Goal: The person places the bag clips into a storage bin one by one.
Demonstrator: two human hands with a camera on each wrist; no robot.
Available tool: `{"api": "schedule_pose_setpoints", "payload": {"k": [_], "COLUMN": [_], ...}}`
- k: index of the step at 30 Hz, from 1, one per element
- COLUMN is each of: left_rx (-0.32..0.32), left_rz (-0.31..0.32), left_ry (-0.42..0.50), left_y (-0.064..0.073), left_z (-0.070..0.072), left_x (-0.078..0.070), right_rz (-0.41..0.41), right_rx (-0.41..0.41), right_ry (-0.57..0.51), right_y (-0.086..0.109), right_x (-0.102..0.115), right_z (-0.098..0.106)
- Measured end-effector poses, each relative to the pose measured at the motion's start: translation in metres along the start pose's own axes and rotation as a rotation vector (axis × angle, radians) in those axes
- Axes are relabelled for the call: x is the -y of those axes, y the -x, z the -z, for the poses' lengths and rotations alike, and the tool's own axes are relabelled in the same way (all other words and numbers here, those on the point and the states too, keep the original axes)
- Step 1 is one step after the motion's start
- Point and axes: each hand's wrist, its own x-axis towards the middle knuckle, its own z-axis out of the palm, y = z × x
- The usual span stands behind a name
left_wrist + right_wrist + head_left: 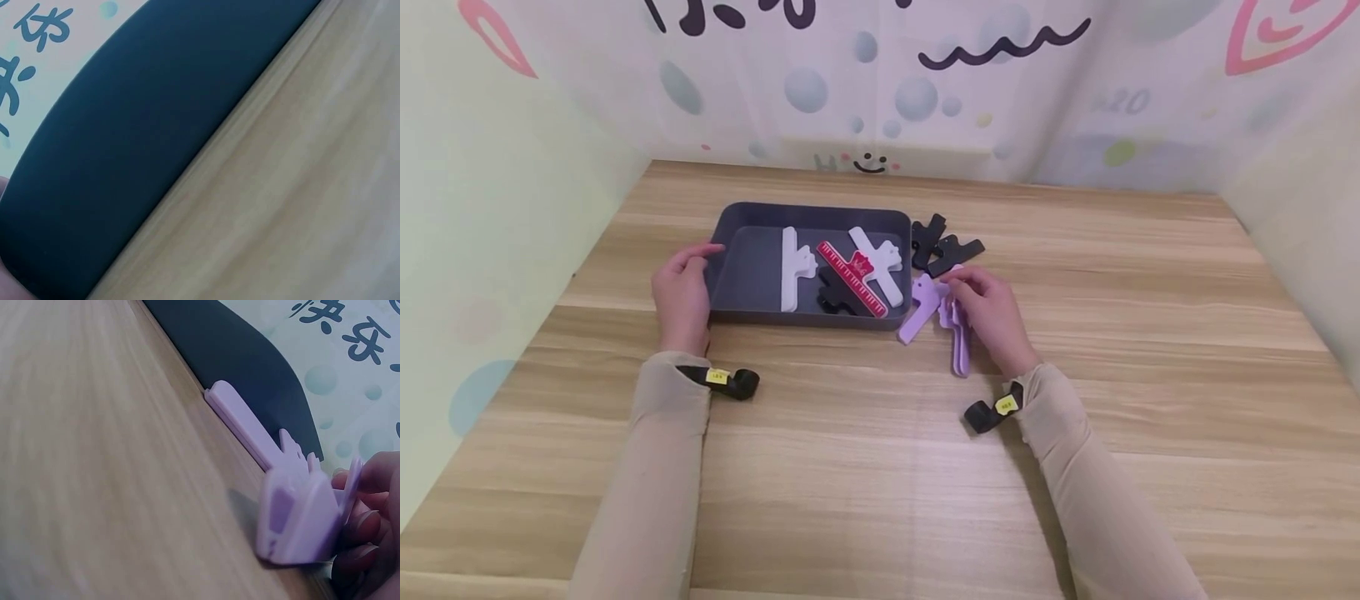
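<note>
Toward the surface's far edge, the left hand grips the dark tray by its left end. Off the tray's near right corner, the right hand pinches a purple clip beside another purple one. Two black clips lie by the tray's right edge; white clips and a red clip lie inside.

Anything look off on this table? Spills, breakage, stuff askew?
No spill or damage visible. Slightly untidy: in the tray, the red clip lies slantwise over a black clip, partly hiding it, while the left white clip sits straight. The purple clip outside is in the right hand.
</note>
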Motion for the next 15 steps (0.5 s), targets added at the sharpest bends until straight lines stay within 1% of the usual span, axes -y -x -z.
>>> {"api": "schedule_pose_setpoints", "payload": {"k": [8, 12, 15], "left_rx": [-0.001, 0.001, -0.005], "left_rz": [-0.002, 0.000, -0.011], "left_ry": [-0.033, -0.019, -0.035], "left_y": [-0.0005, -0.0014, -0.0018], "left_z": [-0.0003, -0.0003, -0.0006], "left_x": [0.0011, 0.0017, 0.0018], "right_rz": [-0.001, -0.011, -0.016], "right_rx": [0.000, 0.000, -0.003], "right_ry": [0.008, 0.012, 0.016], "right_y": [0.0004, 0.0001, 0.0001], "right_x": [-0.0006, -0.0009, -0.0008], "right_z": [0.0001, 0.0001, 0.0002]}}
